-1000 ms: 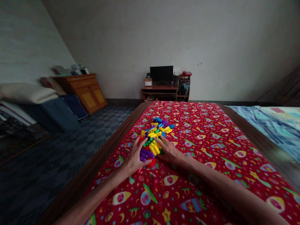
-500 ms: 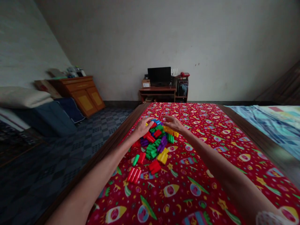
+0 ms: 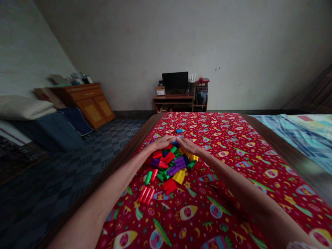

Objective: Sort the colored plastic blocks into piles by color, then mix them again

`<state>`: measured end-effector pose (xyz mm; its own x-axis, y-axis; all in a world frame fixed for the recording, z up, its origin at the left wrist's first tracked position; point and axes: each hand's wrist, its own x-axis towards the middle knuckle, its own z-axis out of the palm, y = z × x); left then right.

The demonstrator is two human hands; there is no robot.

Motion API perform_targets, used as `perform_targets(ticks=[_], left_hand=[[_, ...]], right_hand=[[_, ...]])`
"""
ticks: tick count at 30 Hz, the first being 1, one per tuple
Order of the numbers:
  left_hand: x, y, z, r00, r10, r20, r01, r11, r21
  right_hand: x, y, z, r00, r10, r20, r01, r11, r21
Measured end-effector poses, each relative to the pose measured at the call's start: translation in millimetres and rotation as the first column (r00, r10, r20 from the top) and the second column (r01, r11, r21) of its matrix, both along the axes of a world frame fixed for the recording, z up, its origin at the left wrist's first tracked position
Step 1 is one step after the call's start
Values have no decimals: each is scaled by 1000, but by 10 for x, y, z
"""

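Observation:
A heap of colourful plastic blocks (image 3: pixel 171 166) lies on a table covered by a red patterned cloth (image 3: pixel 220 180). My left hand (image 3: pixel 162 142) and my right hand (image 3: pixel 188 146) rest at the far side of the heap, fingers stretched flat, fingertips nearly meeting, cupping the blocks from behind. A red block (image 3: pixel 146 194) and another red block (image 3: pixel 169 185) lie loose nearer to me. One blue block (image 3: pixel 178 131) sits alone beyond my hands.
The table's dark wooden edge (image 3: pixel 121 157) runs along the left, with checkered floor beyond. A wooden cabinet (image 3: pixel 83 100) stands at the left wall. A desk with a monitor (image 3: pixel 175 81) is at the far wall. A blue bedsheet (image 3: pixel 298 135) lies to the right.
My hands went from the near side of the heap to its far side, then drew together and pulled the blocks toward me. One blue block stayed behind.

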<state>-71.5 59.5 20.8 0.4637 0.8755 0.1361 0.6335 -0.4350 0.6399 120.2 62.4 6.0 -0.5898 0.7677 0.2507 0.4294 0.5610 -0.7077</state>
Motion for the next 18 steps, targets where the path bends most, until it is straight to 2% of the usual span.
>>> perform_targets(ticks=[2, 3, 5, 7, 9, 11, 14, 16, 18], left_hand=[[-84, -189, 58, 1000, 17, 15, -18, 999, 35], [-140, -254, 87, 999, 41, 22, -42, 997, 58], [-242, -282, 144, 992, 125, 36, -128, 985, 114], [-278, -159, 188, 970, 243, -9, -238, 957, 167], [-207, 82, 200, 937, 314, -153, -284, 940, 188], [-34, 367, 169, 907, 291, -305, -248, 953, 172], [307, 724, 53, 902, 203, -381, -164, 977, 134], [491, 850, -42, 899, 140, -415, -102, 988, 113], [579, 864, -112, 897, 73, -435, -30, 994, 106]], right_hand=[[134, -42, 47, 995, 54, -87, -56, 998, -11], [202, -44, 62, 992, 41, -116, -42, 999, -6], [321, -20, 61, 989, -70, -132, 72, 997, 9], [398, 2, 8, 967, -236, -90, 239, 971, 14], [431, -10, -91, 936, -352, -31, 352, 936, 14], [434, -54, -205, 932, -362, 0, 362, 932, 12], [428, -119, -337, 949, -315, -15, 314, 949, -16], [443, -131, -380, 946, -319, -53, 317, 947, -41], [474, -123, -393, 942, -320, -99, 316, 947, -54]])
